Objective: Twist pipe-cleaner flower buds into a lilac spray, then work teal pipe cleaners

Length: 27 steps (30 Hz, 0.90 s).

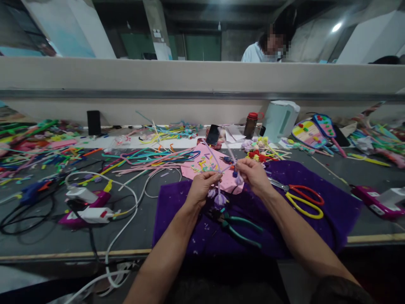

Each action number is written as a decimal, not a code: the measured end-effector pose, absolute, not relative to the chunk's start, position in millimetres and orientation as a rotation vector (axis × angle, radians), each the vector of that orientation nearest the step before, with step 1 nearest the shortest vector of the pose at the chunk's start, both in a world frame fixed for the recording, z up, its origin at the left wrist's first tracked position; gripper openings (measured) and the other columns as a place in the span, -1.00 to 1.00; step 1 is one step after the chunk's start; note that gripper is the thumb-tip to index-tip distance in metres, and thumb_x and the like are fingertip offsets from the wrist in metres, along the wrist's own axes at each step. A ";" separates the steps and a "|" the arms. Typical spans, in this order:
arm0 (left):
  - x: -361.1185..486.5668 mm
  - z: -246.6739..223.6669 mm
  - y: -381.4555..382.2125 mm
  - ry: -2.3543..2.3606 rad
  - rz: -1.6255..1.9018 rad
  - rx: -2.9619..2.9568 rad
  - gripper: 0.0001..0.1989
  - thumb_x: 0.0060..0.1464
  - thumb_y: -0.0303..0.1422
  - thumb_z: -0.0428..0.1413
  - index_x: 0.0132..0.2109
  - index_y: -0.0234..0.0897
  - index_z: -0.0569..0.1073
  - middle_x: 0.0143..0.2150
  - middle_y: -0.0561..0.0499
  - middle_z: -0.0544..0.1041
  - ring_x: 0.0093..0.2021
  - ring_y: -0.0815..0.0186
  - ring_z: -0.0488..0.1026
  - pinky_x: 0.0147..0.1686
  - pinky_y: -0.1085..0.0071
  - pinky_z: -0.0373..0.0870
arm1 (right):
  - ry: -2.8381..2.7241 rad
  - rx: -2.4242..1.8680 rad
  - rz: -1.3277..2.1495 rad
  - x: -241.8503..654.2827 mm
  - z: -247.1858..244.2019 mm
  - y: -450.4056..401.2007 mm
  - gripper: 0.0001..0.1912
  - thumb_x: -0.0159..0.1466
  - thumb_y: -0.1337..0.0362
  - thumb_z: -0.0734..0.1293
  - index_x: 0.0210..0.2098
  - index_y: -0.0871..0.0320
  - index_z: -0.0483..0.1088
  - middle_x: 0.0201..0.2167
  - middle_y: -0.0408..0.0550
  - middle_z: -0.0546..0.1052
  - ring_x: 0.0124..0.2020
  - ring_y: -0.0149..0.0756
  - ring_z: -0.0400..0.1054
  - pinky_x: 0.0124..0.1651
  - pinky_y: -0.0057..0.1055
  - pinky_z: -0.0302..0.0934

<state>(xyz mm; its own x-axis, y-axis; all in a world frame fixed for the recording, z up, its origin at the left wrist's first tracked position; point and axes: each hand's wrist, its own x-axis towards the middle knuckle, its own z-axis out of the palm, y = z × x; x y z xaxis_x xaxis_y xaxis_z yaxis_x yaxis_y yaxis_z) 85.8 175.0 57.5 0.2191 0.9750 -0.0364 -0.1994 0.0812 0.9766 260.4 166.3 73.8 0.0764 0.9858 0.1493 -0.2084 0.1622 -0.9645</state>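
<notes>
My left hand [205,186] pinches a thin lilac pipe cleaner, and a pale purple flower-like piece [220,200] hangs just below its fingertips. To the right, my right hand [253,174] is closed on another lilac stem [230,153], with a small purple piece [238,179] under it. Both hands are close together above a purple cloth [174,211]. Behind them lies a pink sheet [193,161] with small coloured bits. Green-handled pliers [242,226] rest on the cloth below the hands. Scissors [305,200] with red and yellow handles lie at the right.
Coloured pipe cleaners [152,162] spread across the left. Power strips [88,209] and white cables are at left, another strip [378,202] at right. A phone [213,134], a bottle [251,126] and a kettle [280,120] stand behind. A person [268,44] is beyond the partition.
</notes>
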 end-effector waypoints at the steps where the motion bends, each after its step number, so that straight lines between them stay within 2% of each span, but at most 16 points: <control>1: 86.8 57.2 174.5 0.937 1.089 1.125 -0.72 -0.29 -0.24 0.24 -0.44 -0.38 0.50 -0.56 0.02 0.44 -0.61 0.52 0.23 -0.61 0.56 0.10 | -1.116 -0.975 1.144 254.2 73.1 163.0 -0.79 -0.02 0.20 0.35 -0.48 0.21 0.31 -0.65 -0.21 0.33 -0.76 -0.60 0.01 -0.74 -0.60 -0.12; 5: 89.7 56.2 173.4 0.953 1.067 1.179 -0.70 -0.28 -0.22 0.23 -0.40 -0.39 0.51 -0.56 0.02 0.43 -0.60 0.50 0.24 -0.59 0.54 0.09 | -1.254 -1.042 1.029 242.6 66.1 158.3 -0.80 0.01 0.18 0.32 -0.48 0.21 0.33 -0.64 -0.20 0.35 -0.76 -0.56 0.10 -0.73 -0.56 -0.01; 12: 91.5 56.7 170.3 0.961 1.057 1.344 -0.69 -0.21 -0.16 0.17 -0.46 -0.38 0.48 -0.62 0.07 0.34 -0.64 0.51 0.13 -0.63 0.55 0.02 | -1.428 -1.166 0.807 242.7 55.8 160.3 -0.85 0.07 0.21 0.26 -0.48 0.18 0.35 -0.72 -0.23 0.32 -0.76 -0.48 0.18 -0.70 -0.53 0.06; 20: 89.6 54.7 171.3 0.951 1.042 1.424 -0.71 -0.15 -0.16 0.12 -0.52 -0.35 0.42 -0.64 0.11 0.26 -0.64 0.51 0.12 -0.64 0.55 0.03 | -1.532 -1.133 0.822 236.4 58.3 151.7 -0.85 0.09 0.24 0.25 -0.39 0.17 0.38 -0.63 -0.18 0.41 -0.72 -0.45 0.27 -0.67 -0.53 0.12; 27: 86.5 53.3 172.5 0.985 1.042 1.461 -0.72 -0.17 -0.19 0.14 -0.43 -0.37 0.48 -0.60 0.07 0.33 -0.62 0.50 0.14 -0.61 0.54 0.02 | -1.547 -1.087 0.921 241.2 59.9 152.5 -0.79 0.09 0.24 0.25 -0.30 0.19 0.42 -0.58 -0.15 0.44 -0.67 -0.45 0.27 -0.63 -0.52 0.13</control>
